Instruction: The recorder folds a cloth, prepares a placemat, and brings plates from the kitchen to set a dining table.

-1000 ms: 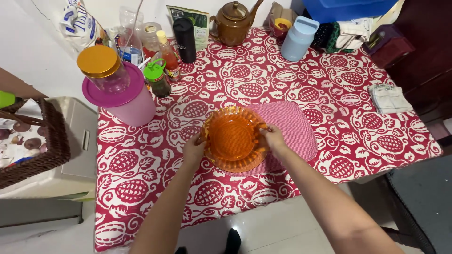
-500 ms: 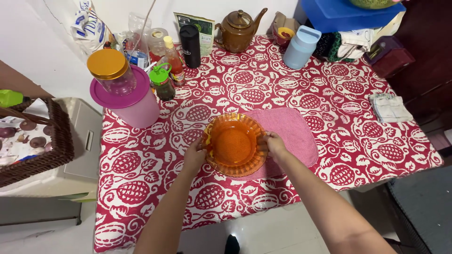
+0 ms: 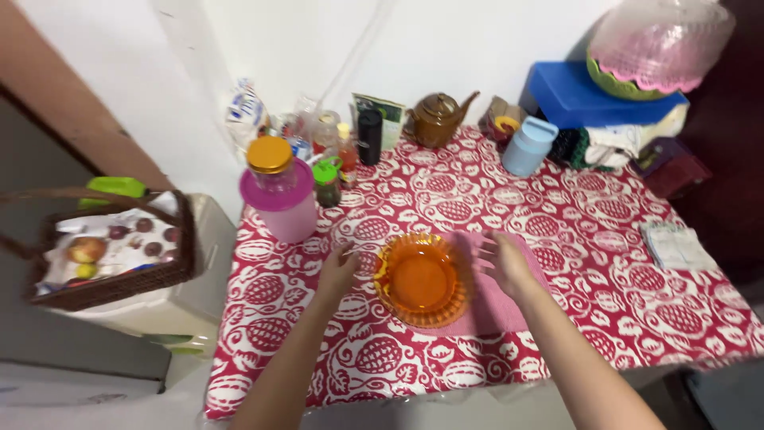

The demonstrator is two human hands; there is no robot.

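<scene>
An orange ribbed glass bowl (image 3: 422, 279) rests on a pink checked cloth (image 3: 501, 296) on the red-and-white patterned tablecloth (image 3: 573, 215). My left hand (image 3: 338, 271) hovers just left of the bowl, fingers spread, holding nothing. My right hand (image 3: 504, 263) is just right of the bowl over the cloth, fingers apart and empty. Neither hand touches the bowl.
A pink lidded container (image 3: 284, 203) with a gold-lidded jar (image 3: 270, 163) on top stands at the back left, near bottles, a black flask (image 3: 369, 137), a brown teapot (image 3: 438, 119) and a pale blue jug (image 3: 528, 146). A folded cloth (image 3: 678, 247) lies right. A wicker basket (image 3: 111, 247) sits left.
Both hands have let go of the orange bowl and drawn apart with fingers open. The camera has tilted up and back, showing more of the wall.
</scene>
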